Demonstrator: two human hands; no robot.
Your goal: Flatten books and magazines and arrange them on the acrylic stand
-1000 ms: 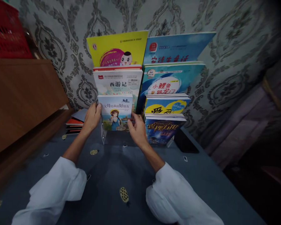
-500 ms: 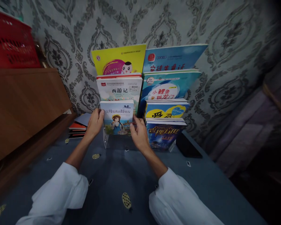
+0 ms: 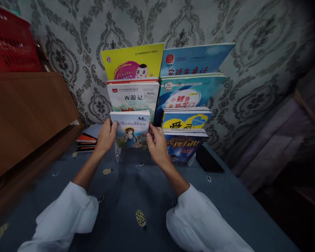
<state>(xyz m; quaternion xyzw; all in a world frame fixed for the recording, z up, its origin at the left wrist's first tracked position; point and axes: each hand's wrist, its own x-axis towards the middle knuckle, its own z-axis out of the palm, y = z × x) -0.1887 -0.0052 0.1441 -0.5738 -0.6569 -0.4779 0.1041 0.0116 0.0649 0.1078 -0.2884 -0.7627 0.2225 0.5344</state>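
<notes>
A small book [image 3: 132, 131] with a white top and a cartoon girl on its cover is held upright between my hands. My left hand [image 3: 107, 135] grips its left edge, thumb on the front. At its right edge my right hand [image 3: 157, 143] is closed, thumb in front and fingers partly hidden. Below and behind the book is a clear stand [image 3: 118, 155]. A white book [image 3: 133, 96] and a yellow book [image 3: 132, 61] rise behind it. On the right stand a dark blue book [image 3: 183, 147], a yellow-and-blue book [image 3: 186, 119], a teal book [image 3: 191, 92] and a blue book [image 3: 196, 59].
Flat books [image 3: 87, 138] are stacked on the dark tablecloth [image 3: 115, 206] at left, beside a wooden cabinet [image 3: 28, 115] carrying a red basket [image 3: 13, 40]. A black flat object [image 3: 210, 159] lies right of the stand. Patterned wallpaper [image 3: 94, 70] is behind; a curtain [image 3: 280, 140] hangs at right.
My view has shifted slightly, so the books sit a little higher in the picture. The small book's top leans slightly more toward me; both hands stay at its edges.
</notes>
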